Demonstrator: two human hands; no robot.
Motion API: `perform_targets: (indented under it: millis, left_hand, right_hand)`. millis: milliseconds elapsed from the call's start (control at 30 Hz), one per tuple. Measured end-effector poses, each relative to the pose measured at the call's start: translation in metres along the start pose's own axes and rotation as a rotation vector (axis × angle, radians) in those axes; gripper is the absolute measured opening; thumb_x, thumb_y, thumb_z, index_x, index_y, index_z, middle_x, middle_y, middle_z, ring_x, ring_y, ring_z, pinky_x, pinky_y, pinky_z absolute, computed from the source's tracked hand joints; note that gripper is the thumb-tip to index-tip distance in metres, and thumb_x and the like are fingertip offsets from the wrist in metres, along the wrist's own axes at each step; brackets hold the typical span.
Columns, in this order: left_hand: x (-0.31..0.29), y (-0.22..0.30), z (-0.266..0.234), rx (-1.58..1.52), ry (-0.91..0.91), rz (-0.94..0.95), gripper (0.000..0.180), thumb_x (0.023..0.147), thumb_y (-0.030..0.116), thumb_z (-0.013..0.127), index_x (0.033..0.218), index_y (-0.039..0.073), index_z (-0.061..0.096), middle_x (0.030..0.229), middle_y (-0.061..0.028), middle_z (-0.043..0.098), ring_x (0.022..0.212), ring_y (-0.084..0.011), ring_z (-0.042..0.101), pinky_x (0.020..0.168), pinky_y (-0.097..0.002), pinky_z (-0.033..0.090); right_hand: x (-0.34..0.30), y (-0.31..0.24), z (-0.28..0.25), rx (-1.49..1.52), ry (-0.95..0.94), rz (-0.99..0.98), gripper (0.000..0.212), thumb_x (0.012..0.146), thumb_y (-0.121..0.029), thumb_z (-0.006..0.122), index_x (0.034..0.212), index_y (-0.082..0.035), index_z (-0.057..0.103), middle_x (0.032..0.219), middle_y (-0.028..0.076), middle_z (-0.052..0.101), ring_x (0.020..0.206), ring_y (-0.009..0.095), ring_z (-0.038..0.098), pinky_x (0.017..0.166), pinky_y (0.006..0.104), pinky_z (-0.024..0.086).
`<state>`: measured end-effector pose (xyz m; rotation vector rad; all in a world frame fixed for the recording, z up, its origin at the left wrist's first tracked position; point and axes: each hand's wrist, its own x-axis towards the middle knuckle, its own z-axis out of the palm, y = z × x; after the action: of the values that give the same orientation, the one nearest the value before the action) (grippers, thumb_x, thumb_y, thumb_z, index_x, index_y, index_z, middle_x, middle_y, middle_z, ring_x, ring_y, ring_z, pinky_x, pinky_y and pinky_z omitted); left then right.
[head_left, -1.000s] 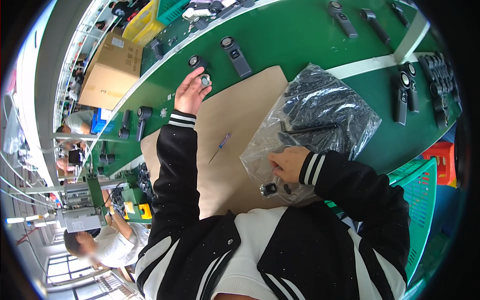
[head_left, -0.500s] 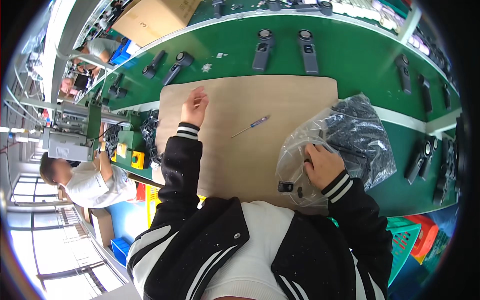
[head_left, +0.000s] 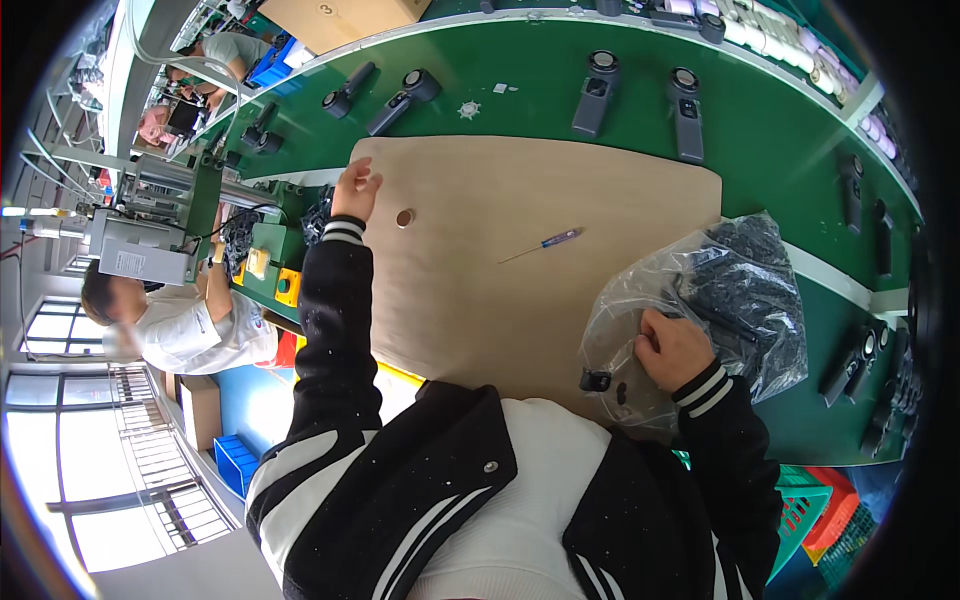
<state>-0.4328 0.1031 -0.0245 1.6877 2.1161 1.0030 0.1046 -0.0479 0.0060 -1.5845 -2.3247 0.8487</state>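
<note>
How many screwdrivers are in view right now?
1: the screwdriver lies on the brown sheet, between the left hand and the plastic bag. Others may be hidden in the bag.

A clear plastic bag [head_left: 725,285] of dark parts [head_left: 750,262] and a small round disc [head_left: 405,218], well apart.
The bag lies crumpled and shiny, its thin, see-through near-left end spread over the right side of the brown mat [head_left: 480,310], its fuller far end on the green worktop [head_left: 540,112]; the dark parts crowd that fuller end, a long straight black bar [head_left: 730,322] slanting among them. At the near-left corner sit a black blocky piece [head_left: 597,381] and small black bits [head_left: 622,393], whether inside or under the plastic unclear. The disc, brown-faced with a paler rim, rests by itself toward the mat's left edge.
</note>
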Motion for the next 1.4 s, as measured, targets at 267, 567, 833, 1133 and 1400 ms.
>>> perform_targets:
  millis: [267,567,833,1133,1400]
  left_hand:
    - [0.170,-0.113,-0.029,0.262,0.181,-0.320,0.074,0.070,0.037,0.076,0.133,0.010,0.047,0.117,-0.0204,0.060,0.107,-0.0347,0.059,0.089,-0.0406,0.049]
    - [0.239,-0.118,0.019,0.722,0.360,-0.272,0.078,0.071,0.038,0.070,0.140,0.022,0.037,0.128,-0.0199,0.053,0.113,-0.0348,0.052,0.094,-0.0407,0.045]
    - [0.261,-0.119,0.020,0.406,0.156,-0.074,0.074,0.069,0.043,0.077,0.129,0.011,0.047,0.116,-0.0121,0.062,0.107,-0.0337,0.056,0.092,-0.0403,0.046]
    - [0.145,-0.033,-0.007,0.091,0.095,0.369,0.063,0.067,0.003,0.076,0.121,0.007,0.044,0.113,-0.0162,0.054,0.098,-0.0307,0.057,0.085,-0.0370,0.049]
    - [0.003,0.100,0.003,0.018,-0.750,0.616,0.055,0.065,-0.014,0.055,0.114,0.011,0.052,0.115,-0.0077,0.048,0.097,-0.0230,0.052,0.083,-0.0285,0.045]
  right_hand:
    - [0.014,0.000,-0.022,0.541,-0.272,0.166,0.005,0.079,-0.007,0.054,0.079,-0.004,0.058,0.066,0.007,0.059,0.058,0.021,0.057,0.056,0.0308,0.045]
    - [0.024,0.000,-0.028,0.736,-0.365,0.358,0.011,0.086,-0.003,0.050,0.085,-0.001,0.060,0.069,0.005,0.059,0.059,0.014,0.057,0.053,0.0260,0.044]
    - [0.029,-0.003,-0.034,0.789,-0.414,0.487,0.010,0.088,-0.004,0.051,0.092,-0.002,0.060,0.073,0.005,0.059,0.060,0.013,0.058,0.049,0.0231,0.044]
    - [0.026,-0.009,-0.028,0.720,-0.357,0.339,0.009,0.084,0.000,0.052,0.088,-0.002,0.059,0.072,0.004,0.057,0.057,0.013,0.057,0.052,0.0247,0.043]
    - [0.021,-0.002,-0.022,0.624,-0.349,0.231,0.010,0.086,0.000,0.051,0.091,-0.003,0.059,0.076,0.005,0.059,0.057,0.013,0.056,0.049,0.0235,0.044]
